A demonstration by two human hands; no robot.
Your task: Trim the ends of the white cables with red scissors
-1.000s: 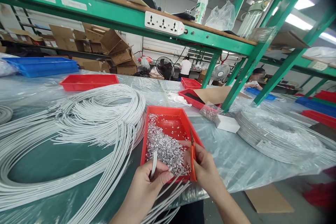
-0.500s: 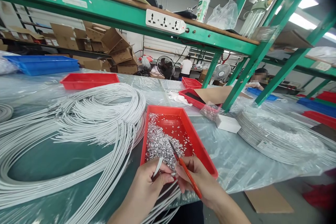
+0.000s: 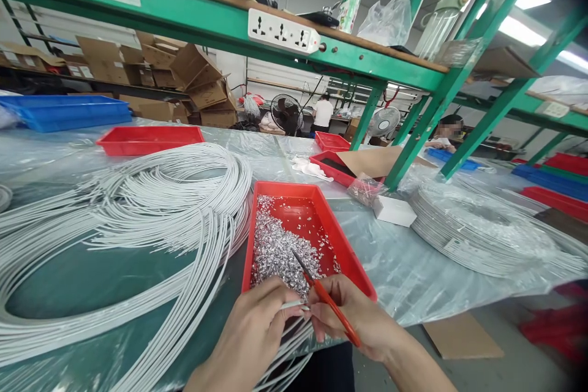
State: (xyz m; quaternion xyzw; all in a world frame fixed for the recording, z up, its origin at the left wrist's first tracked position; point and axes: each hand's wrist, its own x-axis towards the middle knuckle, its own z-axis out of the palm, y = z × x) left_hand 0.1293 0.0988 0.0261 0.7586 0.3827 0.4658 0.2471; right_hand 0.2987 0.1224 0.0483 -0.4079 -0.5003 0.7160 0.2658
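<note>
My left hand [image 3: 260, 324] is closed, pinching the end of a thin white cable [image 3: 290, 304] between thumb and forefinger. My right hand [image 3: 351, 312] holds orange-handled scissors [image 3: 331, 305], their dark pointed tip aimed up and away over the tray. The thumb and fingertips of the right hand meet the cable end beside the left fingertips. Both hands are over the near edge of a red tray [image 3: 361, 269], which holds a heap of small silvery pieces [image 3: 282, 251]. More white cables [image 3: 291, 352] hang down below my hands.
Large coils of white cable [image 3: 197, 190] lie left of the tray. To the right are a white box [image 3: 394, 211] and a plastic-wrapped coil [image 3: 478, 226]. A green shelf frame [image 3: 184, 15] with a power strip [image 3: 282, 32] crosses above. Two people are farther back.
The cable end in my left hand has tipped from upright to nearly level, pointing toward my right hand. The scissors stay in my right hand. The whole view has shifted slightly.
</note>
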